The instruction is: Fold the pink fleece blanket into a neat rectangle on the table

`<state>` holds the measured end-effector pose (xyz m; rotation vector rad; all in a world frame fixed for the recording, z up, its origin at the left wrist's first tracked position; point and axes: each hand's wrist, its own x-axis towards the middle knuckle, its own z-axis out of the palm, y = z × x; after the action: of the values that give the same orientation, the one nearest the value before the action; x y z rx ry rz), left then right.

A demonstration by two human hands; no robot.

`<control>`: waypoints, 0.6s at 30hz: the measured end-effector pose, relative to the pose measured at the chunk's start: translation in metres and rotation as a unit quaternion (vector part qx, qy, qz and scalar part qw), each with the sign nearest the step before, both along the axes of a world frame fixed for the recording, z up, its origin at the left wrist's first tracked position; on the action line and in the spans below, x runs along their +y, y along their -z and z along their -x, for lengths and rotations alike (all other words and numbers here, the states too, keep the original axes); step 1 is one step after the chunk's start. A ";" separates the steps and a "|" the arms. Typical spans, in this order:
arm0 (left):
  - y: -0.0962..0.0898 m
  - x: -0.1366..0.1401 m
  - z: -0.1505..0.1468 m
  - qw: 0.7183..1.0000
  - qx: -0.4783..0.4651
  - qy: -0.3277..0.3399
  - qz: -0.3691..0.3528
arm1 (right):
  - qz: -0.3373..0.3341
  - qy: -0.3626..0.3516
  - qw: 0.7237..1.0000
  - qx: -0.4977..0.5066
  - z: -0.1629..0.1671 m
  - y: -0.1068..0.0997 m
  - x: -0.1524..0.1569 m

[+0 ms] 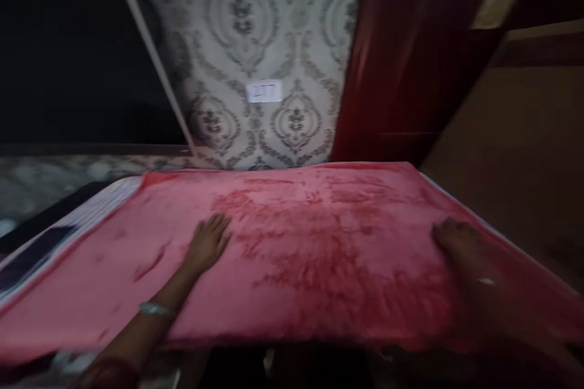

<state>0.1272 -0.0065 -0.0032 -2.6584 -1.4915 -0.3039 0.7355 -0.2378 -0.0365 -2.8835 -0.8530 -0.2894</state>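
A pink and red plush blanket [292,243] is spread over a raised flat surface, with darker red streaks where its pile lies differently. My left hand [210,243] rests palm down on the left half of the blanket, fingers extended and a little apart, holding nothing. A pale band [155,309] circles the left wrist. Over on the right side, my right hand [458,237] is on the blanket near its right edge. Motion and dim light smear its fingers, so I cannot make out their pose.
Striped cloth [100,203] and dark cloth [34,255] show beyond the blanket's left edge. Behind stands a patterned wall [246,30] with a white label [264,91]. A dark panel [82,55] is at left; a dark red glossy panel [396,61] and a brown board [520,152] are at right.
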 end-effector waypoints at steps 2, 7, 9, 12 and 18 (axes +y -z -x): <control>0.001 -0.007 0.001 1.000 -0.006 -0.007 0.014 | -0.022 -0.047 0.999 0.004 0.029 0.007 0.027; 0.007 -0.016 0.008 0.998 -0.035 0.019 0.055 | -0.031 -0.340 0.940 0.007 0.161 0.032 0.088; 0.009 -0.015 0.012 0.997 -0.041 0.033 0.058 | -0.028 -0.395 0.918 -0.012 0.198 0.043 0.098; 0.008 -0.003 0.030 0.997 -0.033 0.040 0.060 | -0.053 -0.416 0.907 -0.028 0.212 0.057 0.103; -0.006 0.040 0.124 0.986 0.000 -0.152 0.068 | -0.090 -0.437 0.894 -0.030 0.186 0.076 0.104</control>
<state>0.0029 0.0338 0.0031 -2.4709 -1.9486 -0.1859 0.5491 -0.1342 -0.1124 -2.0443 -1.8771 -0.3205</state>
